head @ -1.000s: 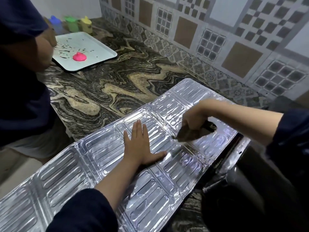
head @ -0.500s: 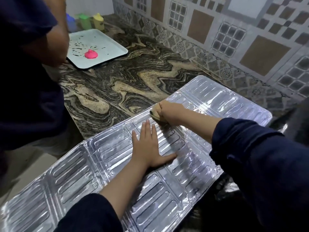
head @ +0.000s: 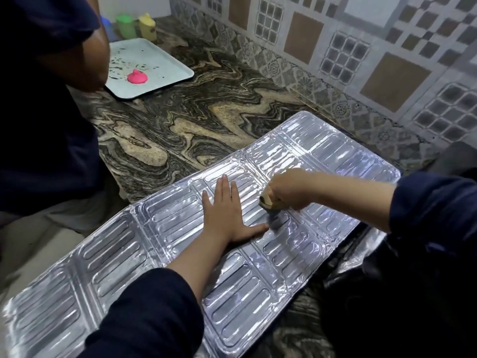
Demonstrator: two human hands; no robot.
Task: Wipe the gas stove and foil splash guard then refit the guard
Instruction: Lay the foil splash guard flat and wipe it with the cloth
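Note:
A long silver foil splash guard (head: pixel 160 239) with raised oval ribs lies unfolded flat on the marbled counter and hangs past the counter's near left edge. My left hand (head: pixel 227 215) presses flat on its middle panel, fingers straight and spread. Just to the right, my right hand (head: pixel 286 192) grips a small tan wiping cloth (head: pixel 268 201) and holds it down on the foil. The gas stove shows only as a dark shape (head: pixel 451 156) at the right edge, mostly hidden by my right sleeve.
Another person in dark clothes (head: pixel 44 104) stands at the counter's left end. A white tray (head: pixel 165 60) with a pink lump (head: pixel 136 77) sits at the far left, with green and yellow bottles (head: pixel 135 25) behind it. A patterned tile wall (head: pixel 335 47) runs along the back.
My right hand with the cloth swept from the right panel to the far edge by my left fingertips, then back toward me beside my left thumb. My left hand stayed pressed flat.

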